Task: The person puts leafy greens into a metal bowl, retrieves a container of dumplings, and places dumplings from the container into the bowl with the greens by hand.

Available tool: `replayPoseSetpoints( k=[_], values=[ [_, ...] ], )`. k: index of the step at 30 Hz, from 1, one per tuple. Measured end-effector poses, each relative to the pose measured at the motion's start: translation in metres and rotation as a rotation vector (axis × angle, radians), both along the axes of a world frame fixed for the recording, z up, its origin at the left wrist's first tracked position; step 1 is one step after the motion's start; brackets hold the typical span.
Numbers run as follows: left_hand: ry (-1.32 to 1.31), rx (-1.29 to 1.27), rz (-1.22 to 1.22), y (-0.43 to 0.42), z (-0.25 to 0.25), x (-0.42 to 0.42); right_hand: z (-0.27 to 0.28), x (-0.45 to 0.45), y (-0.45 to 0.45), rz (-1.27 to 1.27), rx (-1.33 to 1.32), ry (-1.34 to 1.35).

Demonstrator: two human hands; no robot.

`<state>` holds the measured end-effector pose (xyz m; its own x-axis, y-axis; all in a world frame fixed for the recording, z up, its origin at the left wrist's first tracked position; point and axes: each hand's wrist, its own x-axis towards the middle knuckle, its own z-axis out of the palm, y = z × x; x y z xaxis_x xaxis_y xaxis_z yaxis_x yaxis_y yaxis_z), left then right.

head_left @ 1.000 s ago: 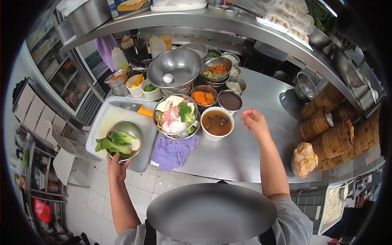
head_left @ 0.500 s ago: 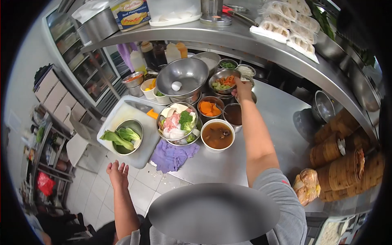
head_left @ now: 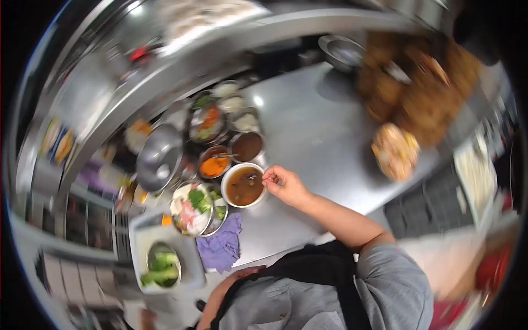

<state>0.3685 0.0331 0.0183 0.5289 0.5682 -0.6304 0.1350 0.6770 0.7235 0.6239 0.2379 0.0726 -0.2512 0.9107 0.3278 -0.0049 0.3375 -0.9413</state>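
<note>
My right hand point(head_left: 284, 188) is at the right rim of a white bowl point(head_left: 226, 193) of brown broth with dark pieces in it. Its thumb and fingers are pinched together; whatever they hold, if anything, is too small to make out. Low against the black apron, my left hand point(head_left: 252, 271) is partly covered and blurred, so its fingers do not show clearly. Left of the broth stands a bowl of sliced meat and broccoli point(head_left: 192, 212). Behind it are a bowl of orange slices point(head_left: 214, 166) with a spoon and a pot of brown sauce point(head_left: 246, 147).
A purple cloth point(head_left: 220, 245) lies at the steel table's point(head_left: 302, 126) front edge. Leafy greens point(head_left: 162, 269) sit in a bowl on a cutting board point(head_left: 192, 275). A large steel bowl point(head_left: 159, 157) stands at the back left. A wrapped bag point(head_left: 396, 151) and bamboo steamers point(head_left: 418, 88) are at right.
The view has swung to the right and blurred. My right hand has come back from the bowl of chopped carrot to the broth bowl. My left hand has drawn in against my body.
</note>
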Motion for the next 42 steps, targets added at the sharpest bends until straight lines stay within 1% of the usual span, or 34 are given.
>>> replayPoseSetpoints(
  k=[1,2,4,6,7,8,9,10,11,13,14,16,17,18,20,22,25,26,27,29,30,31,32,33,34,35,36,38,39,40,41,42],
  values=[
    [-0.043,-0.062,-0.078,0.004,-0.025,-0.007,-0.001,0.011,-0.015,-0.051,0.054,0.038],
    [-0.034,-0.084,-0.177,0.01,-0.046,-0.012,-0.003,0.022,-0.033,-0.154,0.014,0.055],
    [-0.033,-0.094,-0.362,0.015,-0.091,-0.012,-0.01,0.042,-0.07,-0.148,-0.126,0.379],
    [-0.056,-0.005,-0.526,0.012,-0.153,-0.007,-0.023,0.064,-0.107,-0.29,-0.187,0.416],
    [-0.068,0.081,-0.592,0.007,-0.18,-0.005,-0.03,0.074,-0.122,-0.368,-0.205,0.446],
    [0.073,-0.03,-0.569,0.018,-0.065,0.042,-0.039,0.085,-0.137,-0.375,-0.23,0.466],
    [0.207,-0.056,-0.517,0.014,-0.052,0.066,-0.05,0.099,-0.152,-0.44,-0.217,0.486],
    [0.256,-0.009,-0.424,0.008,-0.069,0.076,-0.062,0.109,-0.17,-0.503,-0.204,0.505],
    [0.25,0.044,-0.332,0.004,-0.092,0.083,-0.072,0.117,-0.185,-0.5,-0.217,0.528],
    [0.219,-0.022,-0.086,0.007,-0.112,0.111,-0.095,0.137,-0.209,-0.755,-0.267,0.58],
    [0.213,-0.051,0.033,0.011,-0.131,0.121,-0.112,0.148,-0.218,-0.738,-0.274,0.595],
    [0.061,-0.11,0.273,0.029,-0.183,0.129,-0.16,0.162,-0.239,-0.869,-0.383,0.719],
    [0.138,-0.083,0.408,0.036,-0.184,0.142,-0.184,0.164,-0.253,-0.852,-0.4,0.743],
    [0.206,-0.05,0.539,0.046,-0.185,0.161,-0.207,0.168,-0.266,-0.889,-0.488,0.734],
    [0.195,-0.135,0.77,0.08,-0.207,0.182,-0.246,0.176,-0.294,-0.935,-0.612,0.675],
    [0.211,-0.018,1.106,0.098,-0.202,0.221,-0.279,0.179,-0.329,-0.955,-0.701,0.586],
    [-0.112,0.088,1.017,0.202,-0.357,0.137,-0.33,0.185,-0.376,-0.985,-0.839,0.47],
    [-0.095,0.029,1.092,0.231,-0.397,0.118,-0.345,0.188,-0.386,-0.978,-0.84,0.477],
    [-0.085,0.034,1.092,0.235,-0.395,0.114,-0.359,0.19,-0.396,-1.0,-0.852,0.478],
    [-0.171,0.122,0.885,0.238,-0.389,0.108,-0.384,0.19,-0.409,-1.032,-0.882,0.488],
    [0.045,0.136,0.935,0.254,-0.392,0.105,-0.396,0.191,-0.412,-1.048,-0.879,0.448],
    [0.06,0.137,1.007,0.215,-0.337,0.146,-0.407,0.193,-0.414,-1.068,-0.876,0.412],
    [0.077,0.14,1.079,0.166,-0.259,0.202,-0.414,0.194,-0.412,-1.088,-0.89,0.429],
    [0.051,0.199,0.817,0.192,-0.295,0.156,-0.414,0.193,-0.406,-1.077,-0.873,0.407],
    [-0.01,0.297,0.759,0.18,-0.275,0.168,-0.417,0.193,-0.4,-1.067,-0.857,0.385],
    [0.214,0.163,0.839,0.183,-0.254,0.178,-0.433,0.189,-0.393,-1.083,-0.804,0.396],
    [0.315,0.067,0.906,0.201,-0.257,0.166,-0.446,0.185,-0.388,-1.096,-0.761,0.296],
    [0.417,0.126,0.935,0.187,-0.235,0.182,-0.451,0.177,-0.372,-1.078,-0.722,0.348],
    [0.434,0.135,0.902,0.185,-0.237,0.177,-0.447,0.175,-0.364,-1.073,-0.702,0.353],
    [0.234,0.262,0.853,0.186,-0.24,0.166,-0.444,0.172,-0.358,-1.092,-0.713,0.374],
    [0.027,0.381,0.798,0.19,-0.244,0.157,-0.44,0.169,-0.35,-1.047,-0.722,0.391],
    [0.035,0.386,0.782,0.184,-0.237,0.166,-0.439,0.167,-0.343,-0.997,-0.727,0.404]
  ],
)
